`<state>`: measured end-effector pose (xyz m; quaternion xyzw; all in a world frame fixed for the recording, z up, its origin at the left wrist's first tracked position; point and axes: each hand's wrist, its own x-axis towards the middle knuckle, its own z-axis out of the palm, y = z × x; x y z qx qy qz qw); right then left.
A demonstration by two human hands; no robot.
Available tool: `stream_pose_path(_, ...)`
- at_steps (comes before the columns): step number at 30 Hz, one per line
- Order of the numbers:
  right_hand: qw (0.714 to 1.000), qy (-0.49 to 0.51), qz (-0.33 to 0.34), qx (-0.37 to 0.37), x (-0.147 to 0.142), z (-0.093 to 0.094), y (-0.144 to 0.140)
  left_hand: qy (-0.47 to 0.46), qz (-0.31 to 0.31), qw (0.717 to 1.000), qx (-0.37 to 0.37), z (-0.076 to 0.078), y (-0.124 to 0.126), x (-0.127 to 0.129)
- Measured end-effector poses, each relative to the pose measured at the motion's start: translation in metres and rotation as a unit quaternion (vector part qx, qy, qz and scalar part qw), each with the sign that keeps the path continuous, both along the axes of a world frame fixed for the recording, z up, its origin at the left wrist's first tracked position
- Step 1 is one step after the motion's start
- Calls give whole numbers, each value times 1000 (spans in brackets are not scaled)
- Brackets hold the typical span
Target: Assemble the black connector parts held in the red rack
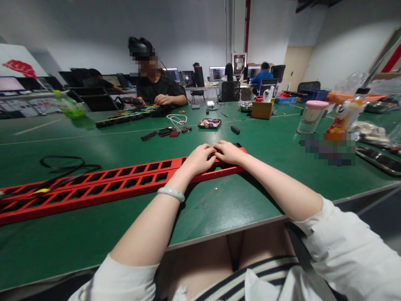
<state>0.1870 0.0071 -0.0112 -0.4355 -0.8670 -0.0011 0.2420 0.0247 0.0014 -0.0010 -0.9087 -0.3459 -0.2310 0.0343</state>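
Observation:
A long red ladder-like metal frame (150, 177) with rows of square openings lies across the green table in front of me. Both of my hands meet over its right end. My left hand (200, 159), below a pale bangle, has its fingers curled round a small black part (211, 156). Close against it, my right hand (230, 153) bends its fingers down onto the same spot. Fingers hide most of the black part, so its exact kind is unclear. Another dark piece (238, 145) shows just beyond my right hand at the frame's end.
Black cable (67, 164) loops over the frame's left part. Dark pieces (166, 131), a white cable (178, 121) and a small tray (209, 123) lie beyond. A pink-lidded cup (311, 117) and a phone (379, 159) are rightward. Across the table, a person (156, 88) handles wires.

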Motion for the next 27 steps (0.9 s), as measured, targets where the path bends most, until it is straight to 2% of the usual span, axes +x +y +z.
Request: stream_pose_path(27,1000,18,15,3,1,-2,1,-4,-2,1000,5,-2,2,0)
